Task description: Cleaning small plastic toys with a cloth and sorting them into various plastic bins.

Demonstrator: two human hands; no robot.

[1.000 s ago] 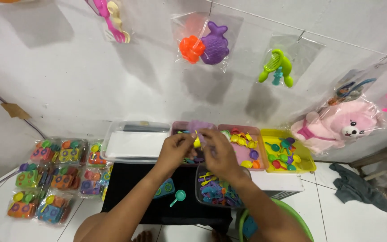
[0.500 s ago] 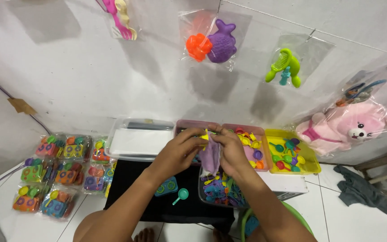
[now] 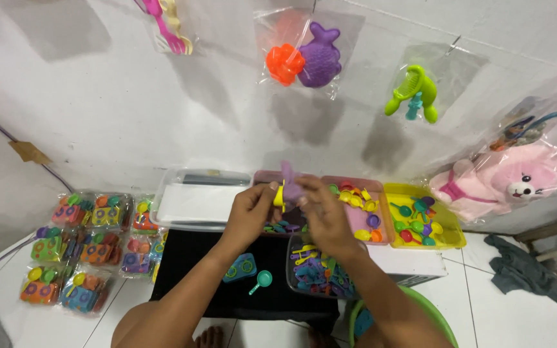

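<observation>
Nearest the camera, a black desk point(image 3: 188, 270) carries a blue-green tray piece point(image 3: 239, 268) and a small teal spoon point(image 3: 260, 281), both lying loose within easy reach of the forearms. Just to the right, a clear tub point(image 3: 317, 274) of mixed blue, purple and yellow plastic bits sits directly under the right wrist, so either hand can dip into it without stretching.

Above these, the two hands meet in mid-air. The left hand point(image 3: 251, 214) pinches a small yellow toy piece point(image 3: 279, 196) between thumb and fingertips, closed tight on it. The right hand point(image 3: 323, 216) is closed on a purple toy piece point(image 3: 289, 185), which sticks up between the two hands and touches the yellow one; they are held raised, probably so the small parts can be seen and lined up against each other.

Behind the hands stands a row of sorting bins: a clear lidded box point(image 3: 195, 200), a pink tray point(image 3: 356, 206) and a yellow tray point(image 3: 449, 235), each keeping one kind of small coloured part apart from the others. On the floor to the left lie filled toy packs point(image 3: 85, 248) in clear wrap, set apart from the loose parts.

Farthest off, bagged toys hang on the wall, among them a purple fish point(image 3: 319, 55) and a pink plush bear point(image 3: 507, 180).
</observation>
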